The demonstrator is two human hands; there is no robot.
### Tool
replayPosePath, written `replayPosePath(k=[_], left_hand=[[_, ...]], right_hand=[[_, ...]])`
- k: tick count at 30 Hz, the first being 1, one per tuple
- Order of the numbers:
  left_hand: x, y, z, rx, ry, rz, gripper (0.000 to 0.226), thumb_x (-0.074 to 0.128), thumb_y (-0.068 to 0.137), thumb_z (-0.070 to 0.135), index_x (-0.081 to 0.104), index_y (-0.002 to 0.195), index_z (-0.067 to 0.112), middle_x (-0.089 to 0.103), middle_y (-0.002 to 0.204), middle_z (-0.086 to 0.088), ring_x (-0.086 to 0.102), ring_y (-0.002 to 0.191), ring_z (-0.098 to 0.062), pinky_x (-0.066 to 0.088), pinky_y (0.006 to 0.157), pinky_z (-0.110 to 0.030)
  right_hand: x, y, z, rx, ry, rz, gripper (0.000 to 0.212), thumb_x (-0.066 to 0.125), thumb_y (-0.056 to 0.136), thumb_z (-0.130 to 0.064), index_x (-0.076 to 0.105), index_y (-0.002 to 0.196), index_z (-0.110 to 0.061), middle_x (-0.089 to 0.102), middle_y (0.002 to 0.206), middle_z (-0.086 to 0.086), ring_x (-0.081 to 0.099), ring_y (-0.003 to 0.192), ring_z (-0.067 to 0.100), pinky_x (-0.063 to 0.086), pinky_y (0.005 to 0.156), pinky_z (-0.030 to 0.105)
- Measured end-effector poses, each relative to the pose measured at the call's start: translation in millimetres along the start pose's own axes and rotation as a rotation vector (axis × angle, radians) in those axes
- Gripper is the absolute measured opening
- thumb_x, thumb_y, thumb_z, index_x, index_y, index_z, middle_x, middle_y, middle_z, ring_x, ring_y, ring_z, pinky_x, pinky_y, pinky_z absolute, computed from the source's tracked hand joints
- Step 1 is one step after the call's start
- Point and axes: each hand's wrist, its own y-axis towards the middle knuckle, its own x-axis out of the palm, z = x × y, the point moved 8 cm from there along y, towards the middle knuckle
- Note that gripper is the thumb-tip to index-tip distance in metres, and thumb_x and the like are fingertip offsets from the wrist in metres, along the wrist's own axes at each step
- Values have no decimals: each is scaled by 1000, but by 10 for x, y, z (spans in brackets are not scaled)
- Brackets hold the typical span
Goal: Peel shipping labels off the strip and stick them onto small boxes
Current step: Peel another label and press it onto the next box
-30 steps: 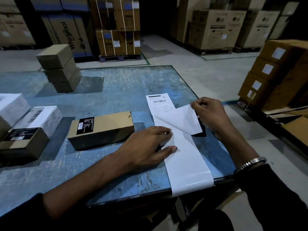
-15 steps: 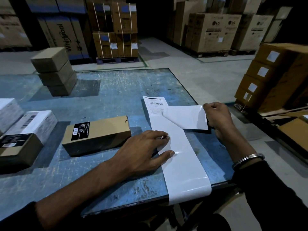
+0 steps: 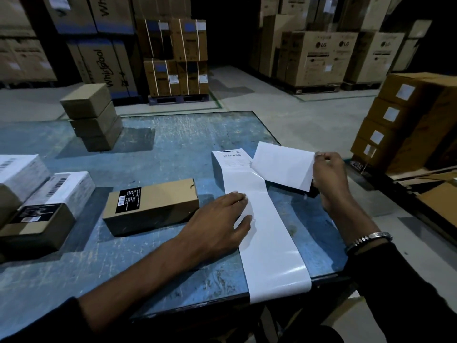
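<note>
A long white label strip (image 3: 268, 233) lies on the blue table (image 3: 153, 157) and hangs over its near edge. My left hand (image 3: 220, 224) lies flat on the strip's left side, fingers straight. My right hand (image 3: 327, 177) pinches the right edge of a white label (image 3: 282, 167), lifted with its blank side up; its left corner still meets the strip. One printed label (image 3: 231, 158) stays on the strip's far end. A small brown box (image 3: 158, 204) with a black sticker sits just left of my left hand.
Brown and white small boxes (image 3: 42, 206) sit at the table's left edge. A stack of three plain brown boxes (image 3: 91, 117) stands at the far left. Labelled cartons (image 3: 395, 120) are piled to the right of the table. Large appliance cartons (image 3: 319, 58) line the warehouse floor behind.
My right hand has pulled the label up and to the right, so almost all of it is off the strip. My left hand stays pressed on the strip.
</note>
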Motion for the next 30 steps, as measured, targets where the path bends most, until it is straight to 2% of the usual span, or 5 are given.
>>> replayPosePath(k=[10,19,22,26,30], left_hand=[[6,14,21,23,23,-17,62,35,108,50,48,157,15,45,165,-1,43,150,-18,42,120,-38],[-1,31,37,51,-9,-19,57,41,110,46,51,155,12,45,166,-3,36,156,-19,36,125,-38],[-17,38,68,73,-23,-9,52,46,111,42,52,155,13,46,165,-2,35,156,-17,31,127,-33],[-65,65,109,108,-62,29,33,50,108,41,68,129,22,63,140,3,59,127,-18,52,104,-40],[-131,68,108,102,-26,28,48,49,107,51,68,129,13,65,141,-6,63,122,-27,56,97,-44]], right_hand=[[-226,24,-495,-170,75,128,19,48,111,-39,56,113,-21,62,93,-6,62,84,16,51,66,36],[83,-175,-727,-230,94,50,15,51,111,-37,58,105,-24,64,94,-8,67,94,21,59,71,44],[386,-288,-778,-129,345,-68,15,52,111,-32,58,100,-24,68,97,2,65,83,18,55,66,34],[938,-502,-940,93,695,-299,12,53,107,-21,65,105,-18,73,87,2,69,73,16,58,61,27],[1527,-699,-934,272,753,-433,20,52,105,-23,69,110,-14,76,90,5,70,79,21,59,65,29]])
